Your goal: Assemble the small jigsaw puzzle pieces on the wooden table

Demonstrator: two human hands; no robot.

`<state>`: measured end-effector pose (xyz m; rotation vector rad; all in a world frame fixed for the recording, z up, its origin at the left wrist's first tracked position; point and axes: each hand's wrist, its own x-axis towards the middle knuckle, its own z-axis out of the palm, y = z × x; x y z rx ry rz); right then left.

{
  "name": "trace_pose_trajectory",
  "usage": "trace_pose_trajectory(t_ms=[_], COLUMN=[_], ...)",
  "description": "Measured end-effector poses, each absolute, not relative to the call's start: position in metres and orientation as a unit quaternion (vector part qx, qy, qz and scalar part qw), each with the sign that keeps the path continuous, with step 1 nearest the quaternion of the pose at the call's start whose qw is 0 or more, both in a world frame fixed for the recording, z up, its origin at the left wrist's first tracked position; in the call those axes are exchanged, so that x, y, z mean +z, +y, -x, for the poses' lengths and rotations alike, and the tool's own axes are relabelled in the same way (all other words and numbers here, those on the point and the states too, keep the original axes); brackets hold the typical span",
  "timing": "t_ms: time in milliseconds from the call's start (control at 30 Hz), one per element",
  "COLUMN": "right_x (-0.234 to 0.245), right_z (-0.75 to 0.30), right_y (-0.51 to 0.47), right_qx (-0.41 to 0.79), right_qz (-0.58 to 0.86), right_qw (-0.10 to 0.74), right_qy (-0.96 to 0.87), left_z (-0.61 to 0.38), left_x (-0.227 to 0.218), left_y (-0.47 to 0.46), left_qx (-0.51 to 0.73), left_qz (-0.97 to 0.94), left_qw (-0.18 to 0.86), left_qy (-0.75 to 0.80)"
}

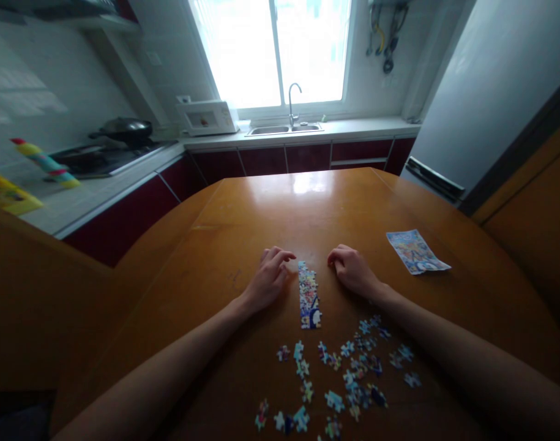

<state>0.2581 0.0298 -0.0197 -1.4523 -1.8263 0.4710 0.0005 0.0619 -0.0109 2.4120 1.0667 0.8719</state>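
The two hands rested on the wooden counter (270,208), apart from each other, with a narrow strip of joined puzzle pieces (308,295) lying between them. The strip's long axis ran straight away from the person, its far end level with the fingertips and its near end back toward the wrists. The left hand (268,278) lay palm down just beside the strip's far end, its fingers loosely bent with nothing in them, and it was a little nearer the strip than the other. The right hand (353,269) sat just off the strip's other side, curled tighter; whether it pinched a piece could not be told. The loose puzzle pieces (348,367) were scattered behind the hands, between the forearms and mostly nearer the right one. A printed picture sheet (416,251) lay flat well out beyond the right hand.
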Motion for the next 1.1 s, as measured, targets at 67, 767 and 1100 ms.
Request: trace_pose_trajectory(t_ms=[67,767,1100], right_x=[-0.019,-0.012,-0.012], right_z=[-0.256,-0.237,-0.237], right_y=[0.029,0.012,0.013], right_qx=[0.177,0.105,0.099], right_qz=[0.572,0.474,0.461], right_qw=[0.364,0.320,0.294], right_qy=[-0.714,-0.814,-0.831], left_z=[0.000,-0.002,-0.002], left_x=[-0.011,-0.004,-0.004], left_y=[0.061,0.052,0.052], left_qx=[0.303,0.192,0.193], left_qz=[-0.860,-0.925,-0.925], left_qw=[0.174,0.119,0.126], left_qy=[0.372,0.306,0.302])
